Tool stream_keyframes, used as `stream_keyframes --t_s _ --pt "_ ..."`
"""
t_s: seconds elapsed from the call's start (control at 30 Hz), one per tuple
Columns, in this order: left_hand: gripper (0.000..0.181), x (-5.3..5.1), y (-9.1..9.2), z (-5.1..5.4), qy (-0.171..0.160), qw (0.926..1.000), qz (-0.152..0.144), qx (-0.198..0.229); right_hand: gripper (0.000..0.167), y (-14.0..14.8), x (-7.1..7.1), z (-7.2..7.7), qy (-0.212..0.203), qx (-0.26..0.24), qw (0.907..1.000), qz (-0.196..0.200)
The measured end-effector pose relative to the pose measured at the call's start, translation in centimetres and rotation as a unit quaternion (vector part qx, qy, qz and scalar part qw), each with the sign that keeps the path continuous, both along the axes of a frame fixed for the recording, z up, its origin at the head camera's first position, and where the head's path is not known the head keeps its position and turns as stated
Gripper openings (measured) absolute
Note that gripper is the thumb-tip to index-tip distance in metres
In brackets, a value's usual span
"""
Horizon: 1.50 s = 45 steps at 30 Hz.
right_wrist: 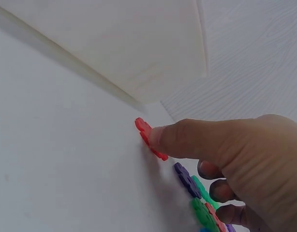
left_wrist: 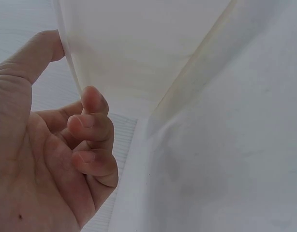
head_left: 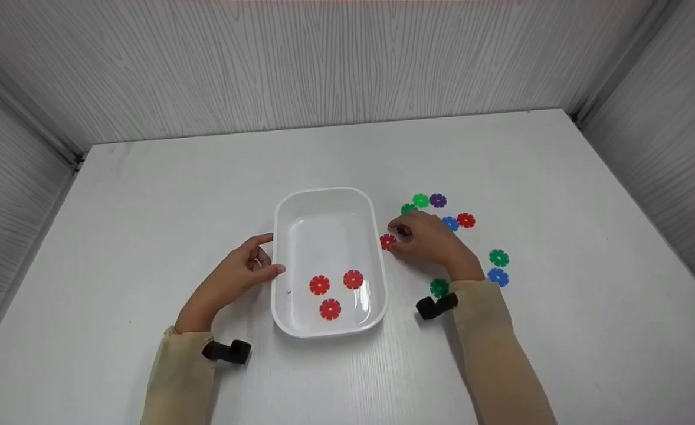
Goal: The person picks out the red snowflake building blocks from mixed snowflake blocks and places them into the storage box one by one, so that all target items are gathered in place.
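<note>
My left hand [head_left: 235,271] holds the left side of a white plastic tray [head_left: 275,295], its thumb at the rim. In the left wrist view, the fingers [left_wrist: 93,159] curl beside the tray's outer wall [left_wrist: 129,58]. Three red flower-shaped discs [head_left: 330,309] lie inside the tray near its front. Just right of the tray, my right hand [head_left: 430,239] pinches another red notched disc [head_left: 387,241]; the right wrist view shows the thumb on this disc [right_wrist: 142,129], with the index fingertip hidden. A purple disc [right_wrist: 187,180] lies behind it, partly under the hand in the head view.
Right of the tray are more discs: light green [head_left: 420,200], purple [head_left: 438,200], blue [head_left: 450,223], red [head_left: 466,220], and green [head_left: 499,257] beside another blue [head_left: 498,277]. A green disc [head_left: 439,287] lies by the right wrist. Grey wood-grain panels [head_left: 324,65] border the white table [head_left: 176,195].
</note>
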<state>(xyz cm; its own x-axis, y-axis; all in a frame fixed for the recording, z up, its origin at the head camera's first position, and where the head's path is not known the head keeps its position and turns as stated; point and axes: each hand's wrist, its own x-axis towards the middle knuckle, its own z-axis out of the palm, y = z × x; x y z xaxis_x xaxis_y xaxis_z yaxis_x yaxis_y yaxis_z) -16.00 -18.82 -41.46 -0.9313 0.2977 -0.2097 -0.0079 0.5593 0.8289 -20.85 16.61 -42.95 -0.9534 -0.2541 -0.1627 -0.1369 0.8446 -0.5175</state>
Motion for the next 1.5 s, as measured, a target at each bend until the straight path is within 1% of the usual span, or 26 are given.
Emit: stream_keyframes --t_s 0.17,0.3,0.4,0.63,0.83,1.03,1.17,1.4,1.5 --pt "0.068 -0.1 0.1 0.1 0.008 1.0000 -0.002 -0.002 0.046 0.0 0.1 0.0 0.003 -0.006 1.0000 0.007" --pt "0.068 -0.2 0.1 0.0 0.005 1.0000 0.001 -0.007 0.047 0.0 0.1 -0.1 0.002 -0.014 0.9998 0.014" --pt "0.068 -0.2 0.2 0.0 0.004 1.0000 -0.001 -0.009 0.044 -0.1 0.2 0.0 -0.001 -0.013 0.9998 0.015" --pt "0.067 -0.3 0.2 0.0 0.006 1.0000 -0.003 -0.003 0.038 -0.7 0.4 0.4 -0.002 0.005 1.0000 -0.006" --pt "0.067 0.0 0.1 0.1 0.007 1.0000 -0.002 -0.007 0.040 -1.3 0.3 0.5 -0.008 0.024 0.9997 -0.002" --pt "0.066 0.1 0.1 0.2 0.006 1.0000 -0.003 0.001 0.042 -1.4 0.2 0.4 0.018 0.050 0.9985 0.010" --pt "0.067 0.2 0.1 0.3 0.001 1.0000 -0.003 0.004 0.042 -1.4 0.2 0.3 0.027 0.051 0.9982 0.013" --pt "0.068 0.2 0.2 0.3 0.004 1.0000 -0.001 -0.007 0.037 -1.2 0.4 0.3 0.019 0.047 0.9987 0.002" --pt "0.068 0.2 0.2 0.3 0.005 0.9999 0.000 -0.010 0.036 -1.2 0.4 0.4 0.020 0.055 0.9982 0.010"
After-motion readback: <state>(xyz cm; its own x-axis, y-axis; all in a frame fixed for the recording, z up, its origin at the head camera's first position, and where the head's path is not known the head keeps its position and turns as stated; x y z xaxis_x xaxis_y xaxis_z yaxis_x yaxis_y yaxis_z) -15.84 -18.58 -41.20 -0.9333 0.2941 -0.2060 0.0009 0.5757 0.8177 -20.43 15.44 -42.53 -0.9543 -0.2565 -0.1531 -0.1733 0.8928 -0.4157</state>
